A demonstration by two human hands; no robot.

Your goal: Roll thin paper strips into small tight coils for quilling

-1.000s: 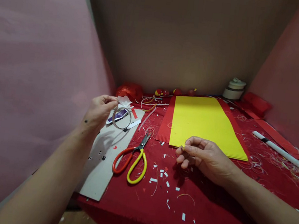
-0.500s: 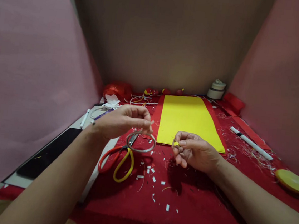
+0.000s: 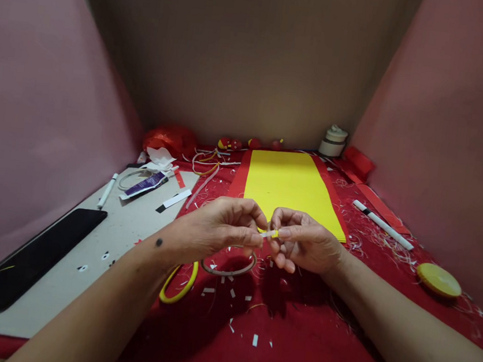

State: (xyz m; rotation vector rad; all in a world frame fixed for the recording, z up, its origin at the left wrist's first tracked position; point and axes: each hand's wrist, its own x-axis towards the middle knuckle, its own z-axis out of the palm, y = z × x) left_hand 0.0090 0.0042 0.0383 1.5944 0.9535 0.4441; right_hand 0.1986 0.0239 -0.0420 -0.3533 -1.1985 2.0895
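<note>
Head view. At the centre of the frame the left hand and the right hand meet fingertip to fingertip above the red cloth-covered table. The right hand's thumb and forefinger are pinched on a small yellow paper piece; the left hand's thumb and forefinger are pinched on a short strip of clear tape that touches the yellow piece. A thin clear tape ring hangs below the left hand, just above the cloth; whether the strip runs from it cannot be told.

The yellow loop handle of a pair of scissors shows at lower left of the hands, the rest hidden by the left forearm. Behind the hands lies a yellow corrugated paper sheet on a red sheet. White paper scraps litter the cloth.

Left of frame: a grey card board bearing a black flat slab, a white pen and a purple-labelled tube. Right of frame: a white marker and a round yellow lid. At upper right centre, a cream tape roll.
</note>
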